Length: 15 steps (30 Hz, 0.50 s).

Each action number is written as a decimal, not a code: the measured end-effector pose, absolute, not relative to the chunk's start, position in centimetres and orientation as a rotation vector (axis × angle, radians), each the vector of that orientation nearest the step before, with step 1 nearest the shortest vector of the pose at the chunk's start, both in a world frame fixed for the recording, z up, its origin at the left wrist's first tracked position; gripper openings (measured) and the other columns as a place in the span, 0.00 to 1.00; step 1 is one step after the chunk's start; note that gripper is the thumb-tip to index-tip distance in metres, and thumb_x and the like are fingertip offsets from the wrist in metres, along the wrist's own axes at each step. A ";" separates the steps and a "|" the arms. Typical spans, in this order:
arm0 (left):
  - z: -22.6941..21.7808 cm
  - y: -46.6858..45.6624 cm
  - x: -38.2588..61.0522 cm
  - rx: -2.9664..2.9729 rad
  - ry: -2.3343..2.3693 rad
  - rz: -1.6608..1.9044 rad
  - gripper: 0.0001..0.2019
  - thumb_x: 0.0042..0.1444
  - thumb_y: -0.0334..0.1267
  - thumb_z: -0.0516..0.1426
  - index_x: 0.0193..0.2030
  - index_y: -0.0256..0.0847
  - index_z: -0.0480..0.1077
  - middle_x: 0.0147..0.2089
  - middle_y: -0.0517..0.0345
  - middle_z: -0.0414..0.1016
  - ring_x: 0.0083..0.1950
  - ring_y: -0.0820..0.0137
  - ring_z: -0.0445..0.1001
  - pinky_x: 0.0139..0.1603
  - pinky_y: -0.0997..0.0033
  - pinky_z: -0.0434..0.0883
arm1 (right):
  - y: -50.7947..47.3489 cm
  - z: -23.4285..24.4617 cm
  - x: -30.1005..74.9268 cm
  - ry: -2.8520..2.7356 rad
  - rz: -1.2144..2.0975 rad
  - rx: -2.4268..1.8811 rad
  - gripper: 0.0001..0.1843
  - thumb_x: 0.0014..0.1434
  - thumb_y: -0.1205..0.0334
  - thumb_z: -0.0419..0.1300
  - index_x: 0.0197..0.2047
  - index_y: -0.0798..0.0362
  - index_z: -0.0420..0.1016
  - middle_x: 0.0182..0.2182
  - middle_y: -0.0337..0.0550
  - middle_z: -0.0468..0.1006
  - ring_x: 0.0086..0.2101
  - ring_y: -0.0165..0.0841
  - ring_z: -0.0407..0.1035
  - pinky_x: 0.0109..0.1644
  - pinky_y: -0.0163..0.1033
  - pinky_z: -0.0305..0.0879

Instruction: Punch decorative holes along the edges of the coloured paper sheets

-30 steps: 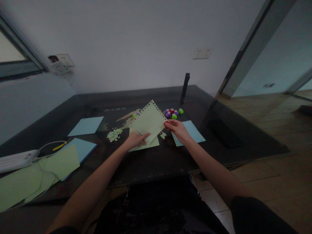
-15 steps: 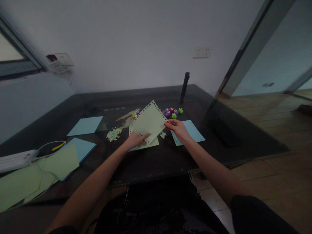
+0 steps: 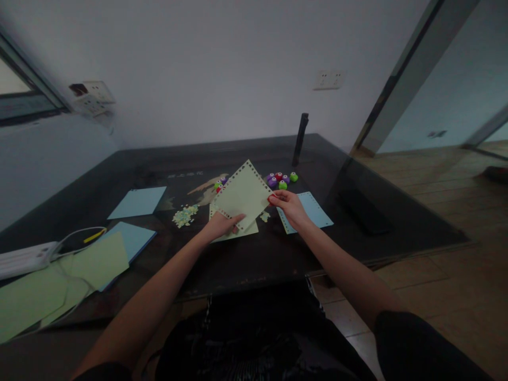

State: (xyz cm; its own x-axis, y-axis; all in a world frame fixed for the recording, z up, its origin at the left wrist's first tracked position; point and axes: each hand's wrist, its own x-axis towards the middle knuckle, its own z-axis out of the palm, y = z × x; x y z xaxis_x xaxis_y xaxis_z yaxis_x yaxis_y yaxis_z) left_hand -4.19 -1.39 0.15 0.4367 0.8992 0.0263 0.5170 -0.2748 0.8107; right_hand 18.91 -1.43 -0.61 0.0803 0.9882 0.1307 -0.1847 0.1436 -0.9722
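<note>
Above the table both hands' fingers [image 3: 234,218] pinch the green punched sheet [image 3: 243,193]

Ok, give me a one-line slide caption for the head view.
The left hand and right hand hold a punched pale green sheet over a dark table, coloured punches and paper scraps nearby.

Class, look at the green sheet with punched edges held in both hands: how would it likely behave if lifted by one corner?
The green sheet looks thin, so it would probably droop; here the left hand and right hand hold opposite corners. It seems very light. Its hole-punched edges may tear easily.
</note>
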 end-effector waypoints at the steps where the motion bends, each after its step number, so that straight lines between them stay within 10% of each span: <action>1: 0.2 -1.4 -4.2 1.942 1.195 0.644 0.15 0.55 0.45 0.54 0.22 0.38 0.67 0.14 0.63 0.66 0.19 0.72 0.67 0.34 0.70 0.69 | -1.4 -0.6 18.9 -1.080 1.143 -1.003 0.18 0.36 0.52 0.71 0.30 0.52 0.76 0.27 0.39 0.76 0.29 0.32 0.69 0.40 0.41 0.65; 15: -0.7 -0.6 -4.4 1.933 1.223 0.856 0.19 0.50 0.45 0.58 0.46 0.35 0.71 0.39 0.48 0.78 0.52 0.59 0.71 0.57 0.56 0.64 | -1.5 -0.6 18.8 -1.088 1.116 -1.015 0.18 0.38 0.52 0.71 0.32 0.52 0.76 0.29 0.40 0.77 0.31 0.32 0.70 0.40 0.40 0.65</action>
State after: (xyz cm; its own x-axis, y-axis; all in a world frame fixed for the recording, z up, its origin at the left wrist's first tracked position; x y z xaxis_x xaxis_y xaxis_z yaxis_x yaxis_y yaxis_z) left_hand -4.36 -0.57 -0.68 0.3405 0.9253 0.1671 0.4742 -0.3225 0.8192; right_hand 18.77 -1.46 -0.61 0.0978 0.9854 0.1395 -0.1649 0.1543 -0.9742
